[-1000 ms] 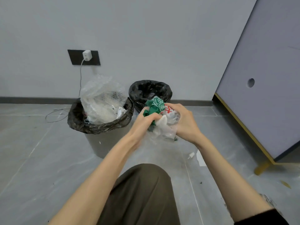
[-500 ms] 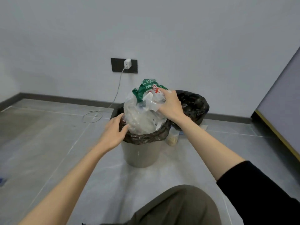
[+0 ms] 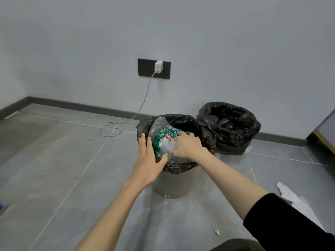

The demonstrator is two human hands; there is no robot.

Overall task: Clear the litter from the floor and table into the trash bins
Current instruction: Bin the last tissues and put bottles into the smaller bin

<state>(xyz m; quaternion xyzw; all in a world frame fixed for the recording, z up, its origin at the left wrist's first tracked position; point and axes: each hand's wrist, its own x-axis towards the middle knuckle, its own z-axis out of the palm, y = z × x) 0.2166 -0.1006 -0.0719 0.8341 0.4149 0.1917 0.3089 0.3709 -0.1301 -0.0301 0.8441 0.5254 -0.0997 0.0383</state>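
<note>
Inside the near bin (image 3: 170, 185), our right hand (image 3: 188, 147) curls over the plastic bundle (image 3: 164, 140) and presses it down. Our left hand (image 3: 146, 160), fingers straight, rests at the bin's front rim. We judge the springy bundle could pop back out, or a hard push could tip the bin.

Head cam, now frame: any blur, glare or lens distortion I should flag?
Head view: light even and diffuse, shadows soft; sheen on the far bin's black liner; faint reflection on the tile under the near bin; right hand and green-printed bag slightly soft, left hand crisper; baseboard tilted, not visibly bowed.
</note>
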